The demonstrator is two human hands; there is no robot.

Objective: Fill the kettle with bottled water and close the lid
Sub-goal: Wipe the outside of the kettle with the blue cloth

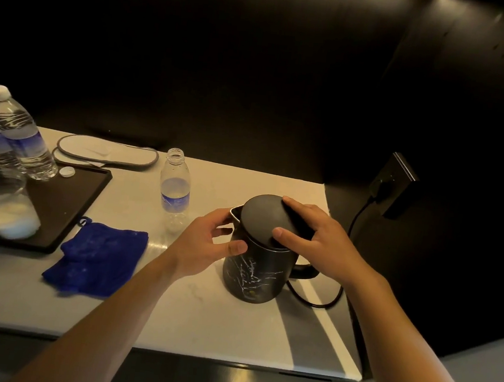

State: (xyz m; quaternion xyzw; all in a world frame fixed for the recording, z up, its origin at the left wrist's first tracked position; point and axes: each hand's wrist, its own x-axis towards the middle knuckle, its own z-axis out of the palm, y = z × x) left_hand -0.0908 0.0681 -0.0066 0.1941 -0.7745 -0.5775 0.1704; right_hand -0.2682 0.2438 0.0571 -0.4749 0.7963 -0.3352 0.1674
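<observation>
A black kettle (250, 278) with white marbling stands on the white counter (201, 318), right of centre. Its round black lid (260, 218) is tilted, raised at the spout side and low at the handle side. My right hand (316, 240) rests on the lid, thumb and fingers spread over its right half. My left hand (209, 242) grips the kettle body near the spout, thumb on the front. An uncapped, nearly empty water bottle (174, 188) stands just left of the kettle. Its white cap (67, 171) lies on the tray edge.
A dark tray (68, 204) at the left holds two capped full bottles (19, 134) and upturned glasses (0, 200). A blue cloth (99, 257) lies in front of it. White slippers (107, 150) lie behind. The kettle's cord (323, 302) runs to a wall socket (394, 186).
</observation>
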